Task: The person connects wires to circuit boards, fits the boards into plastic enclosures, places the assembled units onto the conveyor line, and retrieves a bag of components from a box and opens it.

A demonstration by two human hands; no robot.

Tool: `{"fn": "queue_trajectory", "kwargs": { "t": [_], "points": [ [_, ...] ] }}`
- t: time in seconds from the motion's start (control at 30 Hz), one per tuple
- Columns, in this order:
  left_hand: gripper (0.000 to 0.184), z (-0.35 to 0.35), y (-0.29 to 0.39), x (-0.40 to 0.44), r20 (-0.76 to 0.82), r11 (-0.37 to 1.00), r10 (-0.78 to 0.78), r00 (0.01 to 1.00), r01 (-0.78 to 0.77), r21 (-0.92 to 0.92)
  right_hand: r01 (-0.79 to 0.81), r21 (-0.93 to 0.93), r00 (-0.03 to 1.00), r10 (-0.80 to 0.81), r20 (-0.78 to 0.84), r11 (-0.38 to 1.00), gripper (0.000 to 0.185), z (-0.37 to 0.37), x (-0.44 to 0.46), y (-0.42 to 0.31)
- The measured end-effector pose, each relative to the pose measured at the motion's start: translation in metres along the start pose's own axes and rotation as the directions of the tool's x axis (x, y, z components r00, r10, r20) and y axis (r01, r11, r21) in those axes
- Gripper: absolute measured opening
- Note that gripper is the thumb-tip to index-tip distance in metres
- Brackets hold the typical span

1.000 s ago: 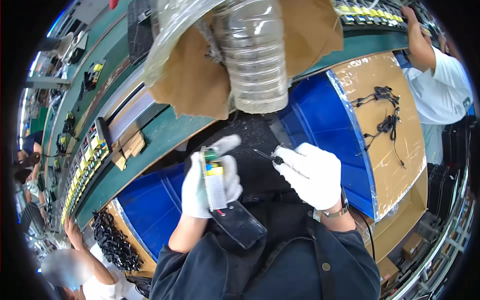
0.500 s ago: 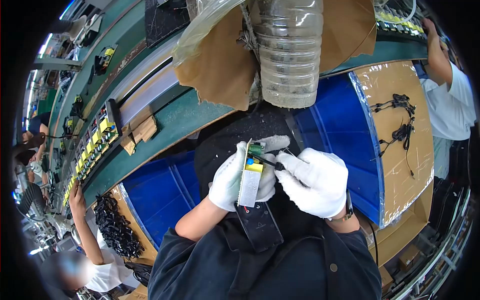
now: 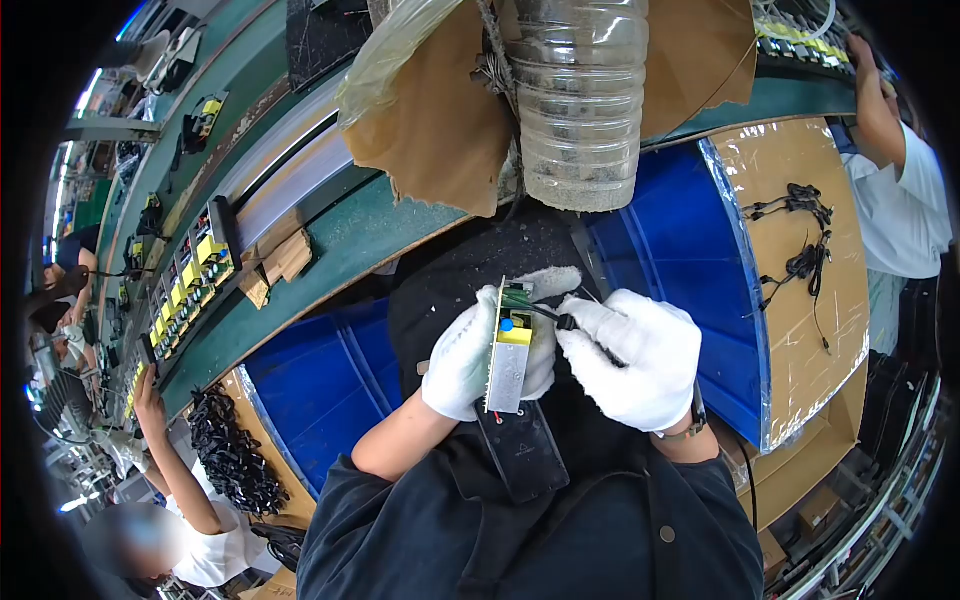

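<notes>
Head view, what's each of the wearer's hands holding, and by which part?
The left hand holds a circuit board around its sides; the right hand pinches a black cable near its end.

Circuit board (image 3: 509, 371) — silver, yellow — near black cable (image 3: 566, 322)

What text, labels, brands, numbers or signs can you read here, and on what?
None legible.
Black case: a faint mark on its face, too small to read.
Circuit board in the left hand: any print is too small to read.
Row of boards on the green bench: too small and blurred to tell.
</notes>
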State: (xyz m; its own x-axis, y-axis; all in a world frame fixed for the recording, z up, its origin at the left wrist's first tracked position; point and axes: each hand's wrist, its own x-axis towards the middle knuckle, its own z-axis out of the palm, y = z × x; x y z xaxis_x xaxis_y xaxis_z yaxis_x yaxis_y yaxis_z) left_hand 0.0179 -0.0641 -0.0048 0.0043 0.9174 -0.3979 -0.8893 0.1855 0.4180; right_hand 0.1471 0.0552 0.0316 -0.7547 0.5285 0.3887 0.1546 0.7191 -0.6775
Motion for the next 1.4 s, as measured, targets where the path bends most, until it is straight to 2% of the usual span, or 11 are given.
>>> {"fn": "queue_trajectory", "kwargs": {
  "t": [0.1, 0.2, 0.37, 0.5, 0.6, 0.77, 0.9, 1.0, 1.13, 1.27, 1.4],
  "points": [
    [0.08, -0.006, -0.001, -0.001, 0.0, 0.999, -0.005, 1.0, 0.005, -0.032, 0.038, -0.019, 0.999, -0.038, 0.02, 0.999, 0.02, -0.001, 0.0, 0.002],
    [0.06, -0.011, 0.0, -0.001, 0.082, 0.995, -0.018, 0.997, 0.026, -0.095, 0.037, -0.052, 0.999, -0.035, 0.036, 0.998, 0.023, -0.003, -0.002, 0.004],
    [0.059, 0.004, 0.007, 0.0, -0.001, 0.985, -0.009, 1.0, 0.008, -0.174, -0.057, -0.099, 0.991, 0.069, 0.117, 0.993, 0.028, 0.0, -0.002, 0.015],
    [0.059, 0.004, 0.012, 0.009, 0.114, 0.967, 0.174, 0.978, -0.192, 0.169, -0.066, -0.129, 0.989, 0.081, 0.12, 0.989, 0.029, 0.004, -0.01, 0.028],
    [0.091, -0.007, 0.013, 0.017, 0.045, 0.882, 0.087, 0.995, -0.098, 0.461, -0.123, -0.136, 0.983, 0.139, 0.118, 0.983, 0.031, 0.005, -0.012, 0.032],
    [0.083, -0.005, 0.013, 0.029, 0.057, 0.847, 0.15, 0.987, -0.158, 0.508, -0.113, -0.128, 0.99, 0.123, 0.073, 0.985, 0.027, 0.004, -0.012, 0.041],
    [0.05, 0.009, 0.018, 0.039, 0.062, 0.929, 0.157, 0.986, -0.169, 0.331, -0.033, -0.025, 0.986, 0.028, -0.161, 0.999, 0.026, 0.001, -0.007, 0.051],
    [0.04, 0.011, 0.021, 0.044, -0.071, 0.893, 0.193, 0.979, -0.145, 0.427, 0.062, 0.39, 0.909, 0.109, -0.402, 0.919, 0.021, -0.002, -0.017, 0.052],
    [0.033, 0.023, 0.024, 0.047, -0.164, 0.855, 0.258, 0.952, -0.146, 0.497, -0.093, 0.564, 0.879, 0.334, -0.341, 0.82, 0.018, -0.002, -0.002, 0.03],
    [0.03, 0.025, 0.025, 0.048, -0.221, 0.814, 0.264, 0.939, -0.094, 0.573, -0.006, 0.189, 0.918, 0.08, -0.388, 0.982, 0.018, -0.004, 0.006, 0.042],
    [0.027, 0.026, 0.025, 0.048, -0.17, 0.8, 0.331, 0.928, -0.18, 0.572, -0.018, 0.093, 0.945, 0.047, -0.323, 0.996, 0.021, -0.006, 0.017, 0.036]
  ]
}}
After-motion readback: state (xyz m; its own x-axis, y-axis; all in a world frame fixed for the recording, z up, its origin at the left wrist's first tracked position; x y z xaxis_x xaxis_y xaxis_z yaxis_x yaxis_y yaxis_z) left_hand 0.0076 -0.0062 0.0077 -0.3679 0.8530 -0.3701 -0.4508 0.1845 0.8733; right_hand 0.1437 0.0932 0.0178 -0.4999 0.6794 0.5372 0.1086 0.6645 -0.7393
